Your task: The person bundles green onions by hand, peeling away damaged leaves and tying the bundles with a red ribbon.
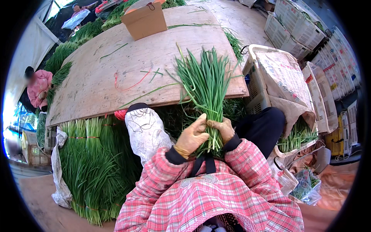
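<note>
Bunch of green stalks (pixel 208 83) is being held approx. mid-view, pale ends pointing to 6 o'clock, tips fanning to 12 over the tabletop (pixel 96 87). R hand (pixel 225 129), gloved, is closing round the stems, thumb across front. L hand (pixel 192 135), gloved too, is sitting part-open at the stems' 7 o'clock side; can't tell if it's gripping. From the bunch: tied bundles (pixel 92 166) are standing at 8, cardboard box (pixel 145 23) is sitting at 10–11, sack-covered crate (pixel 255 83) at approx. 3, co-worker (pixel 38 87) in pink is showing at 9.
</note>
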{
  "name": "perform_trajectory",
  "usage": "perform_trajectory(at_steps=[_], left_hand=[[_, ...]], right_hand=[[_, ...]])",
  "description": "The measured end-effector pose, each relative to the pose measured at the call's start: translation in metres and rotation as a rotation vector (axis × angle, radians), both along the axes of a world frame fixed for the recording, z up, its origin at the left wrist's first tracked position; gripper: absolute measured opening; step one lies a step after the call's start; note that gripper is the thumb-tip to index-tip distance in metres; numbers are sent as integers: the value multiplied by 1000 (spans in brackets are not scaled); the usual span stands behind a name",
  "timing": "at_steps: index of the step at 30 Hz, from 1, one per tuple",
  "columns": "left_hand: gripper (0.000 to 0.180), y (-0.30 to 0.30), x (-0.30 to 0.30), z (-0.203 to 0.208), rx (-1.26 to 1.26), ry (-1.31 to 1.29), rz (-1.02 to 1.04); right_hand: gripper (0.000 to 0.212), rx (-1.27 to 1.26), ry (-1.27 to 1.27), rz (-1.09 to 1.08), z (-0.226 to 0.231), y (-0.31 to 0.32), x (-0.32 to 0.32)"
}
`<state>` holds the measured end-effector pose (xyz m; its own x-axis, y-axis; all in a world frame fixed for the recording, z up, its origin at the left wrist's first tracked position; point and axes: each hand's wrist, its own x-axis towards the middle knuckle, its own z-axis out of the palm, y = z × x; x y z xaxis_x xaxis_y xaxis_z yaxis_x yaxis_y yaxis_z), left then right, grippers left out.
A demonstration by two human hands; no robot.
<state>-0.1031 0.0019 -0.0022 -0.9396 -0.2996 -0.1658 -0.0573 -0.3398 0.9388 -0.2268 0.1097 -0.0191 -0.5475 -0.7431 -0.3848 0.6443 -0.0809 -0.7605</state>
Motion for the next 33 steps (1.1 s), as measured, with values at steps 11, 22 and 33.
perform_trajectory(at_steps=[11, 22, 33], left_hand=[[81, -8, -17, 35, -77, 63, 110], [30, -40, -17, -13, 328, -7, 232], [45, -37, -10, 2, 320, 79, 113]], right_hand=[[56, 473, 1188, -306, 19, 13, 14], [47, 93, 1210, 110, 21, 26, 52], [41, 92, 461, 232, 44, 32, 33]])
